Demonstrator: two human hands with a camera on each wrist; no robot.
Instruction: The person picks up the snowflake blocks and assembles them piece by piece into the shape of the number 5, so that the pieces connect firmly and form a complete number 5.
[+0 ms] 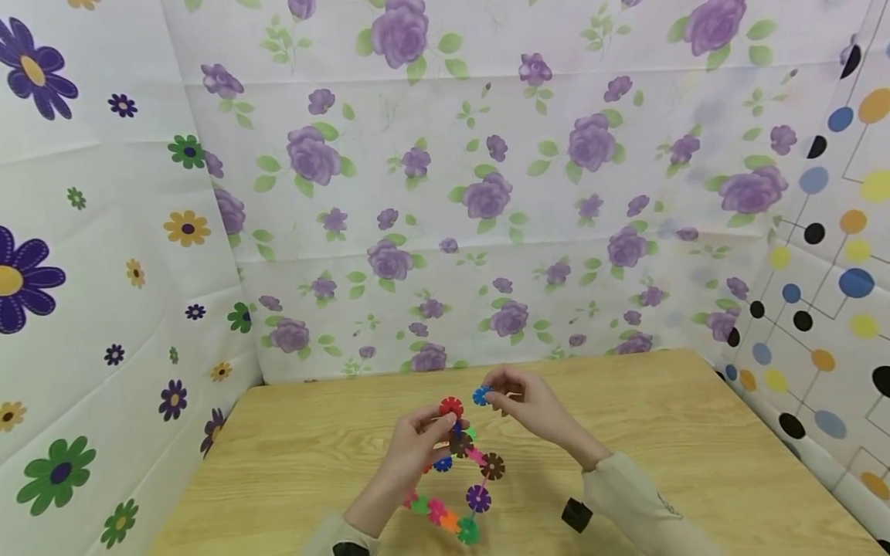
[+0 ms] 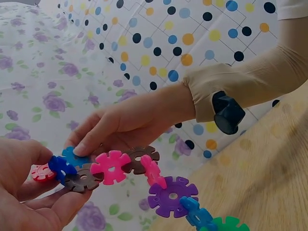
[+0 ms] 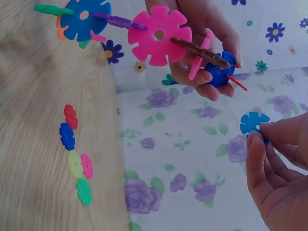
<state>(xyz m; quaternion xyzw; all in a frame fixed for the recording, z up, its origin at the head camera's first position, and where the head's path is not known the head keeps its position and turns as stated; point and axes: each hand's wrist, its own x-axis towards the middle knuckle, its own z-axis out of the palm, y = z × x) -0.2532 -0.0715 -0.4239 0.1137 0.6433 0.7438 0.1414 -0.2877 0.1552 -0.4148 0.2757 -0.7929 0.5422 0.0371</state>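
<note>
**Chain (image 1: 478, 499) of notched discs in one hand, a single light-blue disc (image 3: 250, 122) in the other**

Nearest the body, below and between the hands, the chain loops down; whether its low part touches the table cannot be told. The left hand (image 1: 415, 450) pinches its upper end between thumb and fingers, close to the red disc (image 1: 450, 405) there. To its right, slightly higher, the right hand (image 1: 524, 398) grips the light-blue disc by its edge, apart from the chain.

The joining looks well along: many discs already interlock, slot into slot, at crossed angles. The light-blue one is unattached, and beneath the hands lie five more discs, the green one (image 3: 83, 192) among them, seemingly unjoined to the chain.

The pieces look like smooth, rigid plastic, flat and round, flower-like with slotted rims and a central hole. Under the hands spreads the table (image 1: 313, 440), pale with wood grain. Beyond them hangs creased white cloth (image 1: 417, 193) printed with purple roses.
</note>
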